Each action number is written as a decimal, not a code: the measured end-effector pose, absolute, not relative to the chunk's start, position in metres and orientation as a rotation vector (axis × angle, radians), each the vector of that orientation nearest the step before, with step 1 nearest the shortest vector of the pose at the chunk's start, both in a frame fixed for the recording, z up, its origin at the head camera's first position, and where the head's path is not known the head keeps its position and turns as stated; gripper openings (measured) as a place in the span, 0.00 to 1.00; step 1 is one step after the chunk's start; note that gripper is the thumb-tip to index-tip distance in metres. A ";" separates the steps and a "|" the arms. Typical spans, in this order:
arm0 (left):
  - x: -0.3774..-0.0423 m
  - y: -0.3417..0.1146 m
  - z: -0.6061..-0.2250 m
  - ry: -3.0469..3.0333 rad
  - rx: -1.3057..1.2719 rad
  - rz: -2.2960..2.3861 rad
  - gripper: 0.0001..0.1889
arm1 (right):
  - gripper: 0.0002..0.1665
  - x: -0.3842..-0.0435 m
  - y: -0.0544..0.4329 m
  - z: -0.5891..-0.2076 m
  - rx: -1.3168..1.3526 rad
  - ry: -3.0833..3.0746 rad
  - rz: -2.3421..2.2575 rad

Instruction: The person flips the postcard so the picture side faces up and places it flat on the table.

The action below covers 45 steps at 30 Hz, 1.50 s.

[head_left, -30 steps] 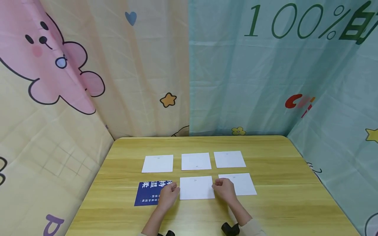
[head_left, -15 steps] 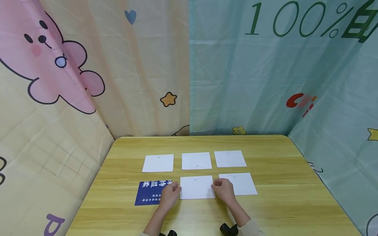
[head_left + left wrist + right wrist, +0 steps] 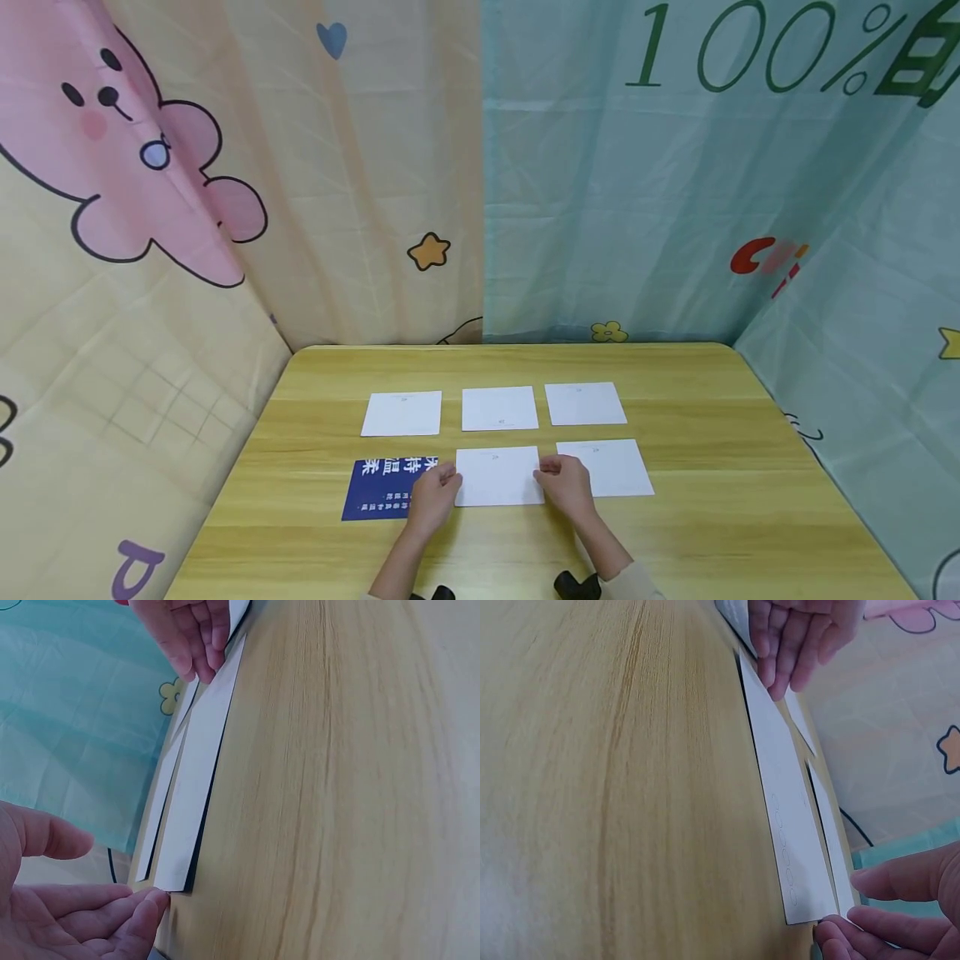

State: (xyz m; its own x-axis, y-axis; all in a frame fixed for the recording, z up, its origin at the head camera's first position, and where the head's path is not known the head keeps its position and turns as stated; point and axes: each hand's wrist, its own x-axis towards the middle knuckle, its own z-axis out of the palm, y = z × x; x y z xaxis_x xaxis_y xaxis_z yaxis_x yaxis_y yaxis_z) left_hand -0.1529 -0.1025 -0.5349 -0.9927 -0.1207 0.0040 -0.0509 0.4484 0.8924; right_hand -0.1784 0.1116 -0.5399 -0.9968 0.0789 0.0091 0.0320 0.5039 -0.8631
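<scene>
middle white card (image 3: 498, 477) lies on the wooden desk (image 3: 262, 550), between the left grip (image 3: 435, 500) and the right grip (image 3: 567, 485). fingertips of the left grip meet its left edge, those of the right grip its right edge; on each, the thumb stands apart from the fingers. the left grip partly covers a blue card (image 3: 378, 492) beside it, the right grip overlaps the right-hand white card (image 3: 621, 469). three more white cards (image 3: 499, 407) form a row behind.
</scene>
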 end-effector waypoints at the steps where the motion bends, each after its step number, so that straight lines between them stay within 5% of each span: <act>1: -0.153 -0.102 -0.535 -2.614 0.159 -1.615 0.17 | 0.11 -0.178 0.111 -0.540 -0.102 -2.681 1.539; 23: -0.165 -0.095 -0.548 -2.546 0.280 -1.622 0.26 | 0.09 -0.179 0.108 -0.543 -0.171 -2.653 1.537; 32: -0.167 -0.100 -0.550 -2.485 0.159 -1.710 0.18 | 0.11 -0.177 0.106 -0.537 -0.200 -2.641 1.567; 40: -0.171 -0.102 -0.548 -2.502 0.147 -1.664 0.13 | 0.25 -0.181 0.106 -0.536 -0.215 -2.630 1.598; 45: -0.171 -0.103 -0.548 -2.505 0.132 -1.654 0.12 | 0.19 -0.184 0.110 -0.536 -0.143 -2.657 1.550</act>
